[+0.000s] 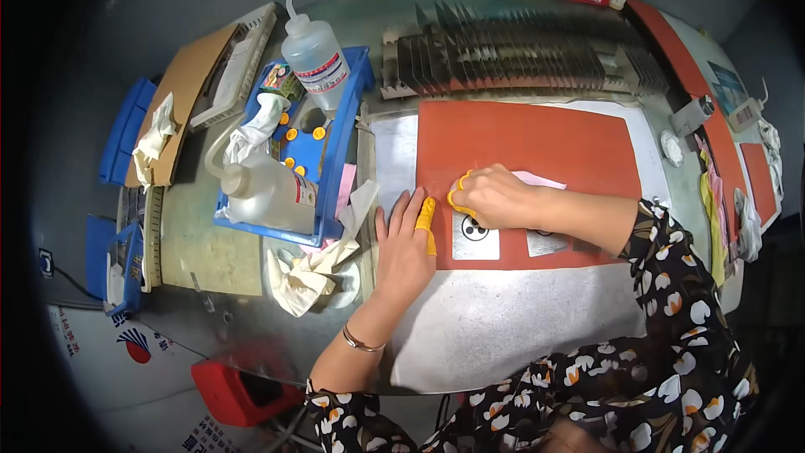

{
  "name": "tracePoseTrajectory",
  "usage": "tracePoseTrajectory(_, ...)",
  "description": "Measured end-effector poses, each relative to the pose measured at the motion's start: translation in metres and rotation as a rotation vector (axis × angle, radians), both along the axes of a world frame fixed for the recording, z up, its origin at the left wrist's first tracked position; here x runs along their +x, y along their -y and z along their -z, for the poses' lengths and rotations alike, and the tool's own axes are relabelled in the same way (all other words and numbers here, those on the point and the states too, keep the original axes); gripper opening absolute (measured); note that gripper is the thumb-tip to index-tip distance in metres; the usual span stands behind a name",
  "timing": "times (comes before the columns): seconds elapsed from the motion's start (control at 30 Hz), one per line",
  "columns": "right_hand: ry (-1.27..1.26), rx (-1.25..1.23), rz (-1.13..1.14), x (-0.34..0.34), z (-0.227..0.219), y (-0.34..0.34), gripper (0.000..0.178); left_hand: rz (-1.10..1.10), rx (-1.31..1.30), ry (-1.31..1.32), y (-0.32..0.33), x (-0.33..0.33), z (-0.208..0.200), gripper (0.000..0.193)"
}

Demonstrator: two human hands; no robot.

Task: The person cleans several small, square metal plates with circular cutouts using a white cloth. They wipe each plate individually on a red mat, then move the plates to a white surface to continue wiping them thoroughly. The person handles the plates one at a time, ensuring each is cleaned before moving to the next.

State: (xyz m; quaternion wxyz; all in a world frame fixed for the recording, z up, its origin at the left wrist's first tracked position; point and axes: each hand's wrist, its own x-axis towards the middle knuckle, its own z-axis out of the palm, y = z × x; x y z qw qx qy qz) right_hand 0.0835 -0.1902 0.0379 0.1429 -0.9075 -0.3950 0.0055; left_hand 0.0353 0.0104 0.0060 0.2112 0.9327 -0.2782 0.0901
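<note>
My left hand [404, 245] lies with its fingers stretched out at the left edge of the red-brown mat [528, 134], a yellow finger cot on one finger. On the mat, my right hand [495, 195] is closed, with yellow finger cots on its fingertips; what it grips, if anything, is hidden. Just below it sits a silvery square plate [476, 253] with a round black mark, its upper part partly covered by the fingers. Another silvery plate [545, 243] lies to the right, partly under my right forearm. A pink cloth [541, 179] shows behind my right wrist.
A blue tray [340, 164] at left holds a squeeze bottle [317, 59], a jug [270, 193] and yellow finger cots. Crumpled white cloths [306, 281] lie before it. Behind the mat stands a rack of thin upright plates [511, 59]. A small bottle [693, 116] stands at right.
</note>
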Motion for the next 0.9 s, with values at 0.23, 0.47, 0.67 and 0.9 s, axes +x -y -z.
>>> tracePoseTrajectory(0.23, -0.007, 0.05, 0.045, -0.003, 0.007, 0.006, 0.012, 0.014, -0.012, 0.002, 0.003, 0.0, -0.002, 0.043)
tracePoseTrajectory(0.47, -0.084, 0.053, 0.437, -0.017, -0.06, 0.063, 0.012, -0.002, 0.004, 0.013, 0.0, -0.002, 0.001, 0.043)
tracePoseTrajectory(0.67, -0.082, 0.115, 0.376, -0.048, -0.015, 0.059, 0.011, 0.0, 0.001, 0.034, 0.001, -0.002, 0.0, 0.041)
tracePoseTrajectory(0.9, -0.022, 0.088, 0.267, -0.017, 0.008, 0.006, 0.011, 0.006, 0.0, 0.024, -0.002, -0.004, 0.002, 0.042)
